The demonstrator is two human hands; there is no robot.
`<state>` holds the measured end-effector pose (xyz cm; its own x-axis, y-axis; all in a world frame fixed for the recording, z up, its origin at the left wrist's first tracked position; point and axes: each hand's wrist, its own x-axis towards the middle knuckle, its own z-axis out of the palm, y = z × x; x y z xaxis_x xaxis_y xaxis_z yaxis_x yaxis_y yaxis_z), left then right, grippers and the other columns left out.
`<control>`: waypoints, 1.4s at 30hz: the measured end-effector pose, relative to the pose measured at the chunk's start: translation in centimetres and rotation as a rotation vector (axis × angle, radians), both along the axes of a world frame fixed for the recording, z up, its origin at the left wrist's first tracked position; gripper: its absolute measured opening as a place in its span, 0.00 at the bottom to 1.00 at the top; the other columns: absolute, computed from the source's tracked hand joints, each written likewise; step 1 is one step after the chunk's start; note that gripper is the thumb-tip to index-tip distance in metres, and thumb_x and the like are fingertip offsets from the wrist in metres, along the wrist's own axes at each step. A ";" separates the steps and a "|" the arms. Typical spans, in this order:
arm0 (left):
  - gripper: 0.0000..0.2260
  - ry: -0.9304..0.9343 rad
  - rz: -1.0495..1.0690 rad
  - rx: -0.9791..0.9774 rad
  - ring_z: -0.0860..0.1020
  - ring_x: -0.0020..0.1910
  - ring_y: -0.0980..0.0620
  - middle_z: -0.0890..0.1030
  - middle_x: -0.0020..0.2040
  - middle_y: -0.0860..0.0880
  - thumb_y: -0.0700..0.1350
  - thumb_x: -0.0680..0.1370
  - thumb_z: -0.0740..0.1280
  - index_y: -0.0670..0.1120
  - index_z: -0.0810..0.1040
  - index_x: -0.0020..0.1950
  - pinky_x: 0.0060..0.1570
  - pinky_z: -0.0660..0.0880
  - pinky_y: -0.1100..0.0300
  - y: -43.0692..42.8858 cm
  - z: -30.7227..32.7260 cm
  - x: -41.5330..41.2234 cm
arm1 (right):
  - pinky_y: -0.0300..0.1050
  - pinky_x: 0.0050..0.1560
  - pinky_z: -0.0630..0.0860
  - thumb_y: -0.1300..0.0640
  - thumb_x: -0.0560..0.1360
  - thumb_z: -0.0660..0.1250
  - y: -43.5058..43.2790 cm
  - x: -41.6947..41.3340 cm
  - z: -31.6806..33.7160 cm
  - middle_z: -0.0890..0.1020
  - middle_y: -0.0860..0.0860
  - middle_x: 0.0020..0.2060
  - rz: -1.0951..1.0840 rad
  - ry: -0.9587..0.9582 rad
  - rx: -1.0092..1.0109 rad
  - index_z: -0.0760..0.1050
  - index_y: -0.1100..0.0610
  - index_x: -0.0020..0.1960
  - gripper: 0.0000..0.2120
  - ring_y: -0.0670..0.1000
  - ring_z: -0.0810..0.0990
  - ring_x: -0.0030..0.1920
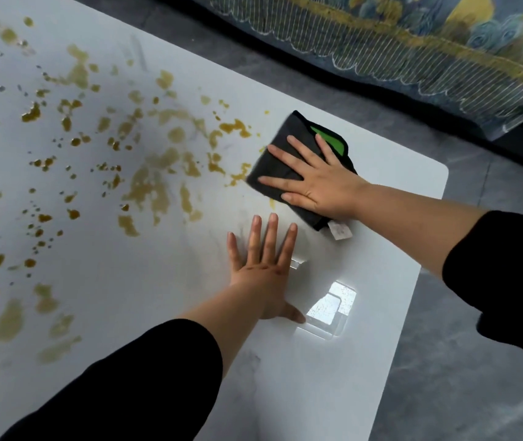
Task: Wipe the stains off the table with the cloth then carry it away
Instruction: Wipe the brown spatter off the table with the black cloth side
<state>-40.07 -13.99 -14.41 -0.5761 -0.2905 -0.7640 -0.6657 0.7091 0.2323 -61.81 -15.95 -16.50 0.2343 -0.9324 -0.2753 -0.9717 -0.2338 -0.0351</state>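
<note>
A folded dark grey cloth (285, 144) with a green inner layer and a white tag lies on the white table (365, 281) near its far right corner. My right hand (314, 179) presses flat on the cloth with fingers spread and straight. My left hand (263, 268) rests flat on the bare tabletop just in front of the cloth, fingers straight. Yellow-brown stains (148, 183) are spattered over the table to the left of the cloth, the nearest ones touching its left edge.
A sofa or bed with a blue and yellow patterned cover (413, 43) stands beyond the table. Grey floor (463, 361) runs along the table's right edge. A bright window reflection (330, 303) shines on the tabletop by my left thumb.
</note>
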 end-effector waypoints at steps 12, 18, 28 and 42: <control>0.64 0.025 -0.023 0.026 0.13 0.60 0.43 0.11 0.60 0.47 0.73 0.63 0.69 0.53 0.17 0.68 0.59 0.23 0.31 -0.2 -0.3 0.0 | 0.72 0.70 0.49 0.40 0.81 0.41 2.5 -1.3 0.8 0.45 0.53 0.78 0.167 0.095 0.033 0.44 0.36 0.76 0.23 0.63 0.44 0.77; 0.64 0.021 -0.027 0.031 0.14 0.61 0.41 0.13 0.62 0.47 0.74 0.63 0.69 0.52 0.18 0.68 0.60 0.24 0.30 -0.2 -0.3 0.0 | 0.71 0.70 0.40 0.38 0.79 0.37 -1.1 1.8 0.5 0.40 0.49 0.78 0.034 0.037 0.039 0.39 0.32 0.74 0.23 0.60 0.38 0.76; 0.64 0.052 -0.016 0.009 0.13 0.60 0.43 0.12 0.62 0.47 0.72 0.63 0.70 0.53 0.17 0.68 0.60 0.23 0.31 0.0 -0.5 0.2 | 0.66 0.71 0.34 0.37 0.79 0.36 -2.0 2.6 0.0 0.37 0.45 0.77 -0.177 -0.020 0.039 0.37 0.29 0.72 0.22 0.55 0.33 0.76; 0.65 0.074 -0.014 0.020 0.12 0.59 0.43 0.12 0.63 0.48 0.73 0.63 0.69 0.52 0.16 0.67 0.57 0.21 0.31 0.0 -1.3 0.3 | 0.66 0.70 0.33 0.37 0.79 0.39 -12.8 2.7 -0.6 0.39 0.45 0.77 -0.320 -0.062 0.026 0.41 0.29 0.72 0.22 0.55 0.35 0.76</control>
